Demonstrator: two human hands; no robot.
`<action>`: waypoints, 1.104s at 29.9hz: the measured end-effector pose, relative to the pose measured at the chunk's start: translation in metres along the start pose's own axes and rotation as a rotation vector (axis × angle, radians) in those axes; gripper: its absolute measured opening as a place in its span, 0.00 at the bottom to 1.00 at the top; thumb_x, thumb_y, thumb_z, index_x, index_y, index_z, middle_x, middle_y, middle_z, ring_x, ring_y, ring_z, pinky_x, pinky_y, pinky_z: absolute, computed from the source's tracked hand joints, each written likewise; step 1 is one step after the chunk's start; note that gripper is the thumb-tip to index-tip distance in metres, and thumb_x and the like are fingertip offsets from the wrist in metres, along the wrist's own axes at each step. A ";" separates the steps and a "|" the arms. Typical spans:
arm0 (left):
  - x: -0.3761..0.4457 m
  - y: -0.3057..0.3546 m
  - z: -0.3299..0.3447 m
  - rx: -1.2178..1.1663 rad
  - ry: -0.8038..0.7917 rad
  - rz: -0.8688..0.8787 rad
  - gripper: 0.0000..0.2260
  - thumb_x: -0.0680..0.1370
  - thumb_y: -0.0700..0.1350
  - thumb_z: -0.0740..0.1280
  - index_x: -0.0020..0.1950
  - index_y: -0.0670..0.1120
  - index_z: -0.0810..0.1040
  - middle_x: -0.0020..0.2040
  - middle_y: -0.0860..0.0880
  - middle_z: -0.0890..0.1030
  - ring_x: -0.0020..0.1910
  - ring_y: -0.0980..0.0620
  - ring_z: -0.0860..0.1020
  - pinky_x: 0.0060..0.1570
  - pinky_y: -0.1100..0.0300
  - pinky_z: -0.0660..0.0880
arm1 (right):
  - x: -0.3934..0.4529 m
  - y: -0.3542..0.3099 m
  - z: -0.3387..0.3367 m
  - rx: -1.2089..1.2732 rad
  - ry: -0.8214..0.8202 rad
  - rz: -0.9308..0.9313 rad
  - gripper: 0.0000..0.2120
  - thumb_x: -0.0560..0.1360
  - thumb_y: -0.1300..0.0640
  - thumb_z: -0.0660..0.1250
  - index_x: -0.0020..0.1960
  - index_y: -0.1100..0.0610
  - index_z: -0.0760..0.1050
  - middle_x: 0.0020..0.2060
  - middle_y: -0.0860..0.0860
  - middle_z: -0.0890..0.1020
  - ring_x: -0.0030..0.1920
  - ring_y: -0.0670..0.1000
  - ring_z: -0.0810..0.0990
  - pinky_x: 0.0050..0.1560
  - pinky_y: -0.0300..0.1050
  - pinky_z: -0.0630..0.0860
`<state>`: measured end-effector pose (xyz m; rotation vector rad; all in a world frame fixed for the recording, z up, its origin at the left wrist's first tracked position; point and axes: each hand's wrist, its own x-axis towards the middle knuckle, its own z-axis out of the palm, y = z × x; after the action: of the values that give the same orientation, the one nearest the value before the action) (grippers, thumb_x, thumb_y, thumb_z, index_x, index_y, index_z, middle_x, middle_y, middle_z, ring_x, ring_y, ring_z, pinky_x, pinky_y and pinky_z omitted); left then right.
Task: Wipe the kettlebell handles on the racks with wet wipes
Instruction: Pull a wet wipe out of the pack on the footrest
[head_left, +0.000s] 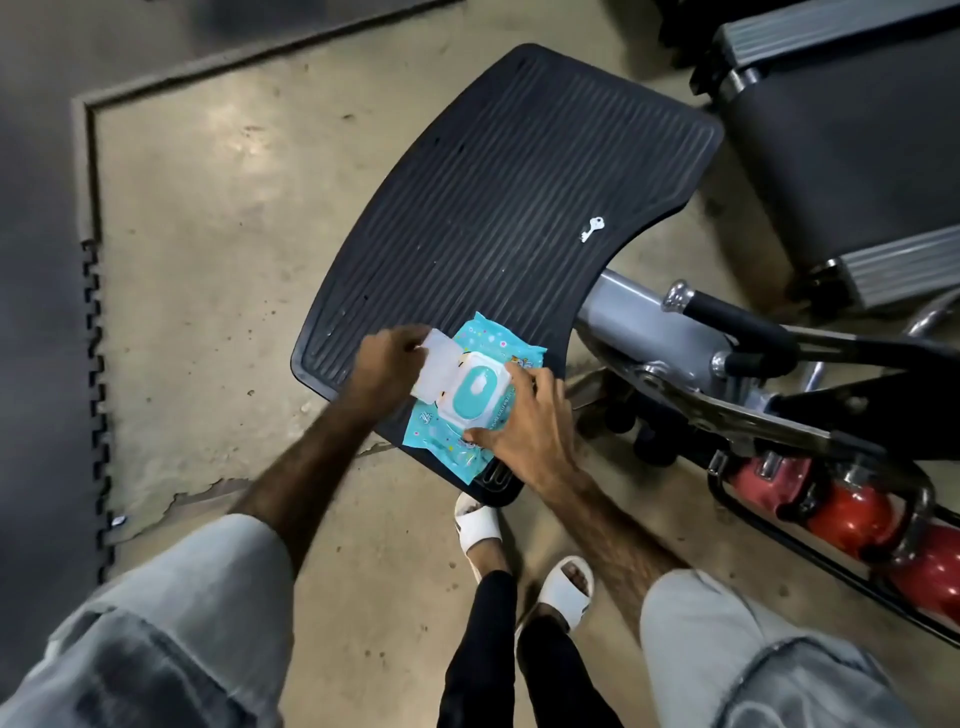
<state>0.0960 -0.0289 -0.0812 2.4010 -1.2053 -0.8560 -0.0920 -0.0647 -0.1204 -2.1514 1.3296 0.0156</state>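
The left hand (387, 358) sits at the left edge of the wipes pack (475, 397), its grip pinched together on the open white lid (439, 364), which is folded out leftward from the pack. The pack lies on the near end of the ribbed black platform (519, 208), long axis running away from the person. The right hand (524, 421) presses on the pack's right side, fingers spread flat, clamped on nothing. To the right of the pack and lower, the red kettlebells (852, 514) wait in their rack (727, 493), nearer the right hand. A small key (592, 229) lies beyond the pack.
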 end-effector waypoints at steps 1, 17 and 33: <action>-0.004 -0.009 0.006 0.111 0.150 0.044 0.12 0.78 0.38 0.66 0.61 0.41 0.77 0.55 0.46 0.79 0.49 0.48 0.79 0.42 0.62 0.76 | 0.000 0.000 0.001 -0.022 0.008 -0.014 0.49 0.59 0.32 0.75 0.72 0.51 0.61 0.61 0.51 0.69 0.57 0.51 0.69 0.59 0.49 0.73; -0.011 0.004 0.052 0.796 0.107 0.512 0.08 0.67 0.48 0.75 0.33 0.48 0.78 0.32 0.49 0.77 0.32 0.47 0.75 0.31 0.58 0.69 | 0.018 -0.015 -0.004 -0.304 0.013 -0.097 0.51 0.54 0.28 0.71 0.67 0.56 0.64 0.60 0.54 0.71 0.57 0.55 0.69 0.58 0.52 0.69; 0.004 -0.006 0.044 0.406 -0.038 0.495 0.06 0.73 0.42 0.62 0.42 0.41 0.76 0.38 0.44 0.78 0.40 0.45 0.74 0.39 0.52 0.72 | 0.009 -0.014 -0.008 -0.358 0.107 -0.129 0.47 0.52 0.27 0.68 0.61 0.56 0.70 0.56 0.52 0.75 0.53 0.55 0.72 0.54 0.52 0.69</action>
<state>0.0730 -0.0294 -0.1196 2.1977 -2.0334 -0.5386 -0.0788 -0.0715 -0.1099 -2.5676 1.3239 0.0942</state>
